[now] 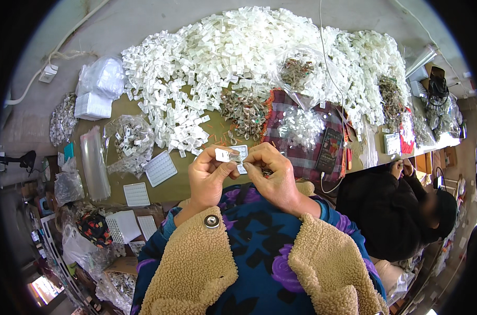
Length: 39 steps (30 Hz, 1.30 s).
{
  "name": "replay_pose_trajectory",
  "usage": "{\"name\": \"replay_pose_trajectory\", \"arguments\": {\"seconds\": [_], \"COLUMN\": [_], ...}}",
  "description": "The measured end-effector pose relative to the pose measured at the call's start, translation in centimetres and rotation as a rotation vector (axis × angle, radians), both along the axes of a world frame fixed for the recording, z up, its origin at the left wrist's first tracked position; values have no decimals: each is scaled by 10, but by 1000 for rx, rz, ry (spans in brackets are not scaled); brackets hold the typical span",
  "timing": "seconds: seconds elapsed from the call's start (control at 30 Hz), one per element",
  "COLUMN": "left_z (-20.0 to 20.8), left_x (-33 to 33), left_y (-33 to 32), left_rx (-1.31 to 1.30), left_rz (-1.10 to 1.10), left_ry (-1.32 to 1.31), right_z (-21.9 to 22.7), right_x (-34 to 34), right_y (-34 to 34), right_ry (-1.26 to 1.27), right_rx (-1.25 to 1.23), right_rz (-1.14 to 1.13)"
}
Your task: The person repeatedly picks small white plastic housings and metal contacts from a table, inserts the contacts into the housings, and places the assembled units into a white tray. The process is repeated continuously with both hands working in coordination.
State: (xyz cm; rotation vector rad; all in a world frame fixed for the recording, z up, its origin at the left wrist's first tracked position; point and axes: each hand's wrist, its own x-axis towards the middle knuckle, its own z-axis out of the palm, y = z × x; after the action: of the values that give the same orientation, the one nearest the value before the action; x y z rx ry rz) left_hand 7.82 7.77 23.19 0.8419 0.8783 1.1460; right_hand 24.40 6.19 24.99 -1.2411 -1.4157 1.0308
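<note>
My left hand [209,176] is closed, pinching a small white and clear plastic piece [224,156] between thumb and fingers above the table. Close beside it, my right hand [274,170] has its thumb and fingertips pressed together at the piece's right end. Whatever sits in that right pinch is too small to make out. Behind the fingers lies a pale tray [239,150], partly hidden by both hands. Just beyond the hands is a pile of small metal and brownish parts [245,113], with thin orange bits scattered to its left.
A huge heap of small white plastic pieces [238,42] spans the table's far side. At left lie a bag of pieces [129,139], white gridded trays [161,169] and clear sleeves [95,163]. A phone [330,150] rests on plaid cloth [301,167] at right, near another person [390,210].
</note>
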Motion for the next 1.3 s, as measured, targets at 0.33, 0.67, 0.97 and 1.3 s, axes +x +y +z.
{"name": "replay_pose_trajectory", "arguments": {"seconds": [0.33, 0.67, 0.97, 1.3], "left_z": [-1, -4, 0, -1], "left_x": [4, 2, 2, 3], "left_y": [2, 5, 0, -2], "left_rx": [-137, -170, 15, -36], "left_rz": [-59, -79, -54, -29], "left_ry": [-180, -114, 25, -109], "right_z": [-10, -7, -11, -7], "right_x": [0, -1, -5, -4], "right_y": [-4, -2, -3, -8], "right_ry": [73, -48, 116, -45], "right_rx": [-121, 56, -135, -14], "right_rz": [15, -18, -46, -30]}}
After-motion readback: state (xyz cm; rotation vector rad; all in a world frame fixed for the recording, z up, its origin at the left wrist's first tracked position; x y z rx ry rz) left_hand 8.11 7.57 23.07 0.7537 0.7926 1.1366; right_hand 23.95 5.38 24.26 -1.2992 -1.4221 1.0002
